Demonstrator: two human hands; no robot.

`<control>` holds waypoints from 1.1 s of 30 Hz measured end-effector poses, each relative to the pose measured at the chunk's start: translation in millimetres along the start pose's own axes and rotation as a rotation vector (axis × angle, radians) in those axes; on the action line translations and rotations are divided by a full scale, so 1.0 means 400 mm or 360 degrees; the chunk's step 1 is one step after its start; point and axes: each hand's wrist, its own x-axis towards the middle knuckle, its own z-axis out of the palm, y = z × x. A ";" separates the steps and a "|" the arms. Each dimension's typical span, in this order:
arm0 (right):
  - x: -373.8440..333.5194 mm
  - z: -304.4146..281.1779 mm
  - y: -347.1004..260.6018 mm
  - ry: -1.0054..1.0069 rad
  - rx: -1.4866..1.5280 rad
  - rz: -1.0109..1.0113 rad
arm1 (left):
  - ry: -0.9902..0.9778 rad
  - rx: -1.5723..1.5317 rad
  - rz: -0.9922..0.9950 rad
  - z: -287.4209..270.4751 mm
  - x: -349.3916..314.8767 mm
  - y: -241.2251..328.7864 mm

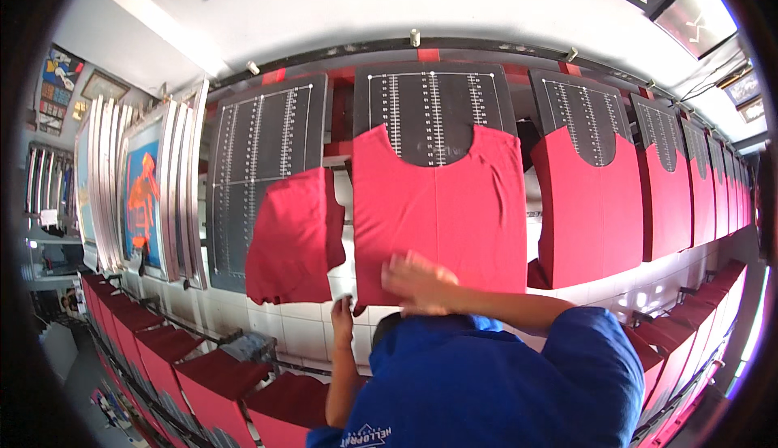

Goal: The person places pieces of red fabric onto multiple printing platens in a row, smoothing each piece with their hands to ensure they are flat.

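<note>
A red shirt panel with a scooped neckline lies spread over a black printing board marked with white rulers. My right hand, slightly blurred, lies flat on the lower part of this fabric with its fingers stretched out. Just below the panel's lower left corner is my left hand, seen edge-on, close to the hem; its fingers are too small to read. To the left, a second red fabric piece lies loosely over the right part of another ruled black board.
More boards with red panels run off to the right. Behind me stands another row of boards with red fabric. Framed screens lean upright at the left. A dark rail runs along the wall side.
</note>
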 end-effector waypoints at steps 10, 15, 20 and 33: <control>0.522 -0.031 0.486 0.0359 -0.0229 0.0785 | -0.0077 -0.0028 -0.0311 0.019 -0.268 0.038; 0.161 0.115 -0.039 -0.0072 0.0121 -0.0328 | -0.0149 -0.0269 -0.0485 0.007 -0.336 0.089; -0.135 -0.124 0.343 -0.0503 0.0316 0.0000 | 0.0031 -0.0374 -0.0988 -0.133 -0.424 -0.235; -0.347 -0.147 0.313 -0.0321 -0.0063 0.0697 | -0.0143 0.0140 -0.0568 -0.126 -0.312 0.068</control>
